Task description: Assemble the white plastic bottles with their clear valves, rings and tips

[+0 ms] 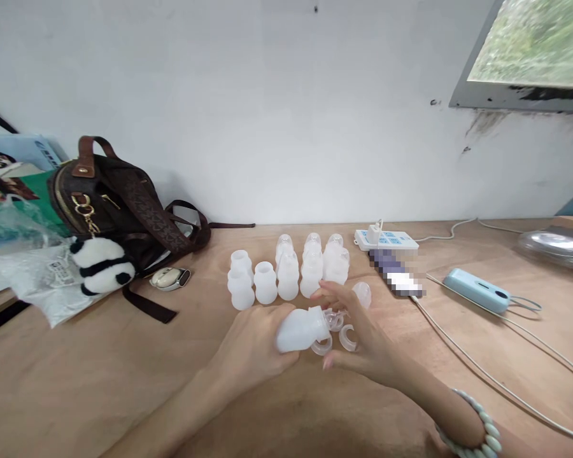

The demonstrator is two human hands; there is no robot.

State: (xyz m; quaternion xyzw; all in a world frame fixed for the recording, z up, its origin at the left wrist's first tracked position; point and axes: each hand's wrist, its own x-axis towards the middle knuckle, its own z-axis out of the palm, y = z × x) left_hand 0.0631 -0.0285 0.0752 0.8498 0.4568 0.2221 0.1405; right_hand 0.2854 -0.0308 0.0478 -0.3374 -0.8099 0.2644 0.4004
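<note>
My left hand [262, 340] is wrapped round a milky white baby bottle [300, 329], tilted with its neck toward the right. Around the neck end, my right hand [358, 331] is curved with thumb and fingers apart. A clear teat [334, 320] shows at the bottle's mouth; whether it touches the bottle I cannot tell. Below lie a white ring [321, 346] and another ring [347, 338], the second partly behind my right hand. Beyond my hands stand an open bottle [266, 283] and others without tops, beside several bottles with clear domed caps [287, 277]. A loose clear cap [361, 294] lies to the right.
At left are a dark backpack [124, 203], a panda plush [102, 267], a plastic bag [38, 273] and a computer mouse [167, 278]. At right are a power strip [396, 240], a blurred phone [394, 272], a blue device [477, 291] and a white cable [477, 375].
</note>
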